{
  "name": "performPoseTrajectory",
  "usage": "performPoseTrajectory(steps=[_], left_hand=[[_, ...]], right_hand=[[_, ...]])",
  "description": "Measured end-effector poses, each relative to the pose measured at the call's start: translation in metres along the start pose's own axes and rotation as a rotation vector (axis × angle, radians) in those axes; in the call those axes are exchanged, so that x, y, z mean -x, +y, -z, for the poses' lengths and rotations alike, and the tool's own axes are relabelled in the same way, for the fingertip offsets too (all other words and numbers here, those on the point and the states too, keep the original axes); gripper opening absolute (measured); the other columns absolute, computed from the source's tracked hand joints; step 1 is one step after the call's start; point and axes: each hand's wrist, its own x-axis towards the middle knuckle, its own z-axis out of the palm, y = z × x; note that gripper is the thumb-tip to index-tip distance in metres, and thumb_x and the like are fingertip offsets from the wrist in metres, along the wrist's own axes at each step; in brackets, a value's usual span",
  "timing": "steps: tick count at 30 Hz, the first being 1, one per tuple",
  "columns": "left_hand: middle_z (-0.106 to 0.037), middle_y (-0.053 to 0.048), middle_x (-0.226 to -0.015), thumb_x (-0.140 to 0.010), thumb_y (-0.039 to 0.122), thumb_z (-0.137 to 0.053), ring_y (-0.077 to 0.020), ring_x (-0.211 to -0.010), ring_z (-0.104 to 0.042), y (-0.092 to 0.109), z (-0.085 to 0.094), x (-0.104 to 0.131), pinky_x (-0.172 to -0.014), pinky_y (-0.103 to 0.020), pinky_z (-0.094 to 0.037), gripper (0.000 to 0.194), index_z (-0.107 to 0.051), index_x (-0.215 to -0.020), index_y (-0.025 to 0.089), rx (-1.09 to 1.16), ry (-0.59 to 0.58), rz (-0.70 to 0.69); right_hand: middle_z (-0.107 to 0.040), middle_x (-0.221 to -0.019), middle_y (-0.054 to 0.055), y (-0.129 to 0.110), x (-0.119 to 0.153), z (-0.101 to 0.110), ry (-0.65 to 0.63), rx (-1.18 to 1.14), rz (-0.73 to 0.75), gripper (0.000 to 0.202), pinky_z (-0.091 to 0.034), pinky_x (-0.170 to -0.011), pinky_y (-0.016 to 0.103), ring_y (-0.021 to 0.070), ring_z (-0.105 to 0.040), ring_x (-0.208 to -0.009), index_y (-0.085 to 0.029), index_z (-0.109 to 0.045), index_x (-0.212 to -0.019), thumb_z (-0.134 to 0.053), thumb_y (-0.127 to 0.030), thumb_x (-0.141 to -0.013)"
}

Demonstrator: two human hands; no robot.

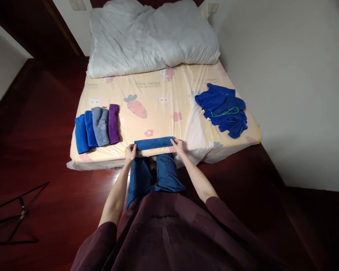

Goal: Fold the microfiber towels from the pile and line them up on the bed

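Note:
A blue towel (154, 143), folded into a long narrow strip, lies near the bed's front edge. My left hand (130, 153) pinches its left end, and my right hand (177, 145) grips the right end between thumb and fingers. Off to the left, folded towels sit side by side: two blue ones, the outer blue towel (82, 134) and the inner blue towel (90, 128), then a grey towel (101, 127) with pale lettering and a purple towel (113, 124). On the right is a crumpled pile of blue cloths (224, 109), one with green edging.
The bed (158, 107) has a yellowish sheet printed with carrots and rabbits. A white quilt (152, 37) is bunched at its far end. A wall (285, 94) runs along the right side. Black stand legs (21, 214) rest on the dark red floor at left.

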Motion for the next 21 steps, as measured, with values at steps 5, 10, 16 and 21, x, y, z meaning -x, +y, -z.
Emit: performPoseTrajectory(steps=[5, 10, 16, 21], left_hand=[[-0.073, -0.018, -0.107, -0.096, 0.047, -0.053, -0.032, -0.11, -0.065, 0.013, -0.001, 0.006, -0.1, -0.046, -0.049, 0.045, -0.065, -0.123, 0.013, -0.066, 0.076, 0.017], [-0.053, -0.02, -0.149, -0.099, 0.033, -0.044, -0.0339, -0.141, -0.045, 0.042, -0.014, 0.036, -0.117, -0.052, -0.033, 0.049, -0.055, -0.144, 0.016, -0.343, 0.071, -0.32], [-0.031, -0.013, -0.166, -0.096, 0.027, -0.044, -0.0313, -0.157, -0.02, 0.053, -0.046, 0.059, -0.128, -0.052, -0.014, 0.062, -0.043, -0.156, 0.014, -0.507, -0.208, -0.583], [-0.023, -0.011, -0.169, -0.093, 0.022, -0.044, -0.0317, -0.159, -0.013, 0.039, -0.047, 0.044, -0.129, -0.053, -0.011, 0.068, -0.036, -0.16, 0.014, -0.546, -0.219, -0.569]], right_hand=[[-0.071, -0.098, 0.013, -0.015, 0.008, 0.001, 0.135, 0.257, 0.041, 0.036, -0.051, -0.092, 0.036, 0.0264, -0.063, -0.101, -0.015, -0.071, -0.099, -0.055, -0.046, -0.095], [-0.054, -0.149, 0.014, -0.043, 0.038, -0.017, -0.002, 0.484, 0.334, 0.045, -0.034, -0.117, 0.047, 0.028, -0.045, -0.137, -0.019, -0.055, -0.145, -0.041, -0.033, -0.104], [-0.033, -0.167, 0.01, -0.06, 0.066, -0.06, -0.358, 0.603, 0.604, 0.052, -0.017, -0.128, 0.046, 0.024, -0.024, -0.156, -0.015, -0.044, -0.155, -0.037, -0.03, -0.105], [-0.024, -0.17, 0.008, -0.047, 0.054, -0.055, -0.38, 0.666, 0.581, 0.061, -0.011, -0.13, 0.049, 0.0225, -0.017, -0.159, -0.019, -0.033, -0.161, -0.044, -0.026, -0.101]])
